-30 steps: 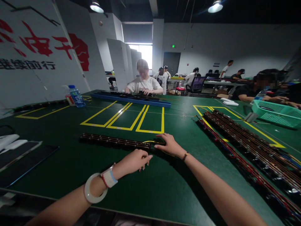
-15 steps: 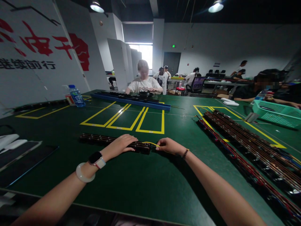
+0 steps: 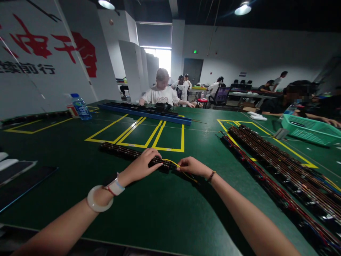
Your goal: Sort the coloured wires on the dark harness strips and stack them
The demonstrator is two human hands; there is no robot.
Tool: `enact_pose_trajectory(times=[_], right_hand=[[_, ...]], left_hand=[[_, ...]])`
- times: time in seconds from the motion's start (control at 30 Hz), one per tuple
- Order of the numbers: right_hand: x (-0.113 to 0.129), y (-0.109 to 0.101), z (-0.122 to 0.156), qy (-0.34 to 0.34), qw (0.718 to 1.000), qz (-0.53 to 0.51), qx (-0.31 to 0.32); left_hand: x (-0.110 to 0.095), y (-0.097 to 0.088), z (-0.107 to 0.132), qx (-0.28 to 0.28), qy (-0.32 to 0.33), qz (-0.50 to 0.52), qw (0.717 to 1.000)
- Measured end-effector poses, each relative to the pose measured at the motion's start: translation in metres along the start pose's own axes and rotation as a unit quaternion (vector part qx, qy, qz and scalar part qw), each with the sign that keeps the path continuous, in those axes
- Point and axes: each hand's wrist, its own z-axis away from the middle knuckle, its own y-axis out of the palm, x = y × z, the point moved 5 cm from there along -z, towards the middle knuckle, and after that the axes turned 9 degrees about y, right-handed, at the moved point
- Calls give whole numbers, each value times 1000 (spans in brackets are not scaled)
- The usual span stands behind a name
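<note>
A long dark strip of components lies across the green table in front of me. My left hand rests on the strip's right end, fingers curled over it. A watch and a pale bangle sit on that wrist. My right hand is just past the strip's end, fingers pinched on a thin yellow wire that runs out of it. A bracelet is on my right wrist.
Several long strips with red wires lie at the right. A teal basket stands far right. A blue rail and a seated person are across the table. A water bottle stands at the left; flat dark panels lie near left.
My left hand moved from the bare table onto the strip's right end and curled over it. My right hand went from flat to pinching the yellow wire. The strip now lies slightly angled.
</note>
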Motion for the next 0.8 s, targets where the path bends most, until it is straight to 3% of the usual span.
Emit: enact_pose_trajectory(times=[0.07,0.13,0.17,0.27,0.37,0.47,0.57,0.8], right_hand=[[5,-2,1,5,999,34,-13],[14,-5,3,0,995,90,-50],[20,-6,5,-2,989,127,-76],[38,-4,13,4,956,257,-144],[53,7,21,15,913,370,-169],[64,24,27,4,875,458,-158],[73,34,33,-13,851,504,-145],[80,5,53,31,872,464,-150]], left_hand=[[-14,25,7,22,-91,139,986],[-28,61,16,114,-166,338,919],[-32,75,19,119,-196,414,881],[-32,102,17,58,-255,573,777],[-25,115,5,-35,-253,653,713],[-18,126,-3,-90,-277,667,686],[-13,133,-5,-114,-315,653,680],[-9,134,-3,-84,-302,671,671]])
